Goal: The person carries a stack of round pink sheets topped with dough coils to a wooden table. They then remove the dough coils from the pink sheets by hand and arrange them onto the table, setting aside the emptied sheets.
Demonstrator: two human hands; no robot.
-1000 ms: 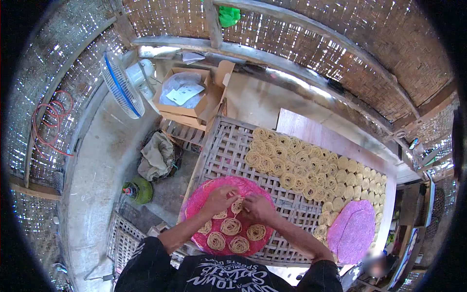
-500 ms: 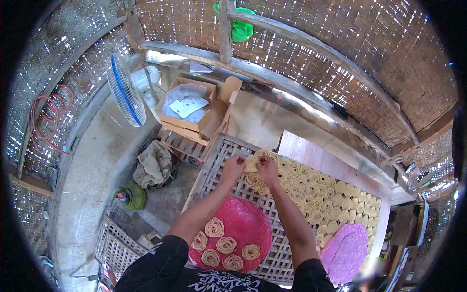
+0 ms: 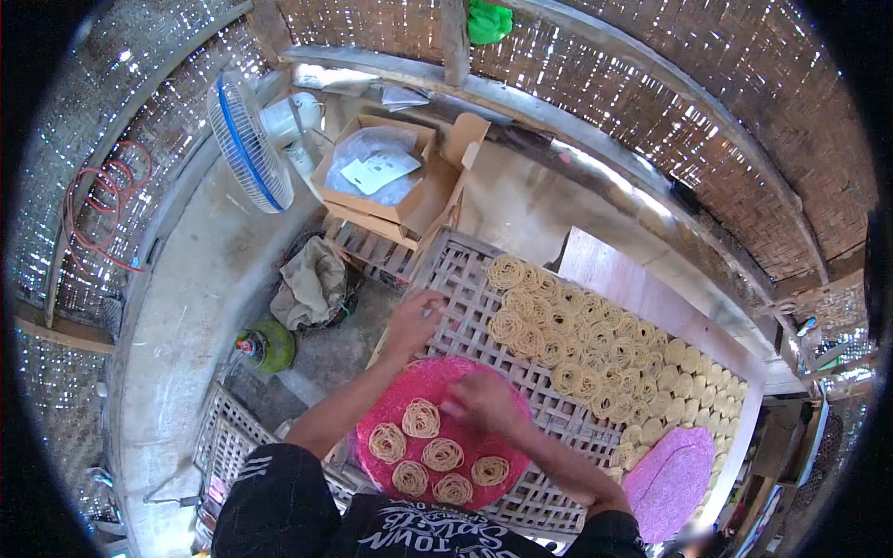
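My left hand [image 3: 416,323] rests near the left edge of the woven lattice rack [image 3: 465,270], fingers loosely apart with nothing visible in them. Over the upper right of a round pink disc [image 3: 386,414] is my right hand [image 3: 484,402], blurred by motion, so its grip cannot be told. Several pale coiled noodle nests [image 3: 442,455] lie spaced apart on the disc, just below and left of that hand. Beyond it, rows of yellowish noodle nests [image 3: 567,335] cover the right part of the rack. A second disc, purple-pink [image 3: 668,484], leans over the rows at the lower right.
A cardboard box [image 3: 395,209] with plastic wrap stands on a slatted surface past the rack. To the left are a fan [image 3: 246,139], a green gas cylinder [image 3: 265,347] and a crumpled cloth [image 3: 312,284]. A pale board [image 3: 633,288] borders the rack's far side.
Both hands have left the noodle nest at the rack's far end, which now lies there in the rows. My right hand has come back over the pink disc; my left has moved left.
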